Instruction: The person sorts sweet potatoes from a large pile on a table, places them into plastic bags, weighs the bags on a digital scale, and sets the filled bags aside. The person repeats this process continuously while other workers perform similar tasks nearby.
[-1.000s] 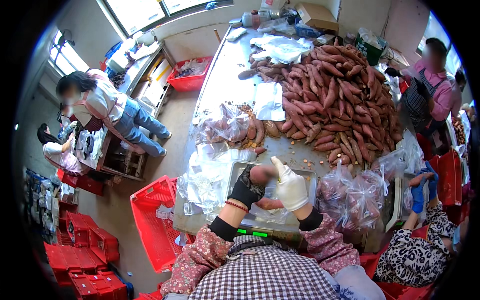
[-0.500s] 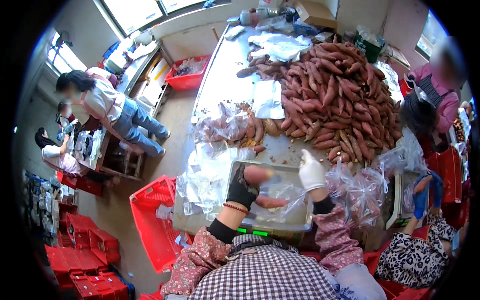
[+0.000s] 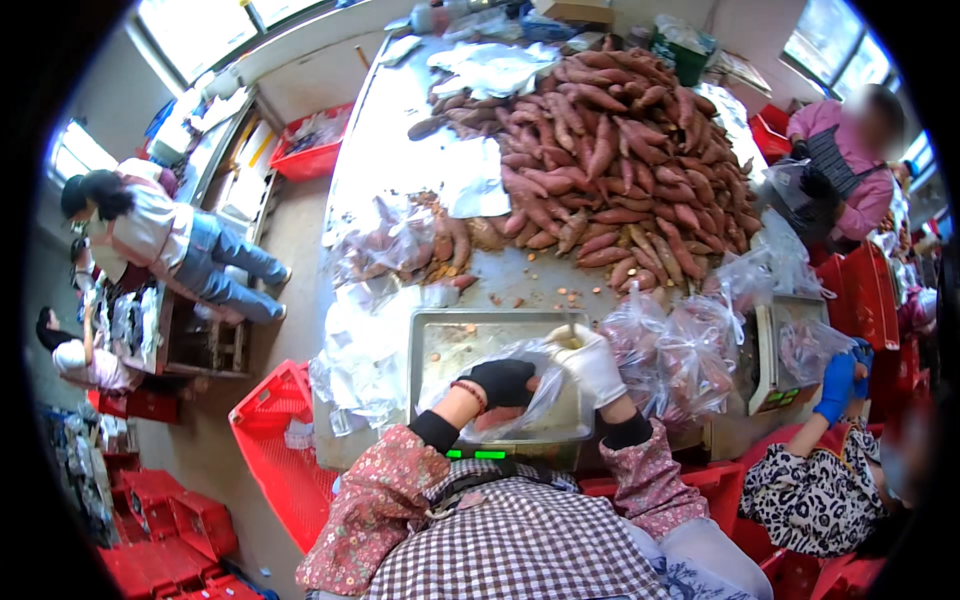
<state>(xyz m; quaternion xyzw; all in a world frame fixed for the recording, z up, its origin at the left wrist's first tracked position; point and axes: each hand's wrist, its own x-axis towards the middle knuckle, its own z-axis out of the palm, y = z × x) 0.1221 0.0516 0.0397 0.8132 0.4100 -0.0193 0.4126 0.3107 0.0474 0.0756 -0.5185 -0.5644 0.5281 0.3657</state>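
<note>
The clear plastic bag lies over the metal tray, between the 2 hands. The black-gloved left hand is at the bag's left side, palm down, fingers toward its mouth; whether they grip cannot be told. Just below it, 1 sweet potato shows reddish through the film, its long axis apparently crosswise; the left hand is nearer. The white-gloved right hand, slanting inward, appears to pinch the bag's right edge.
</note>
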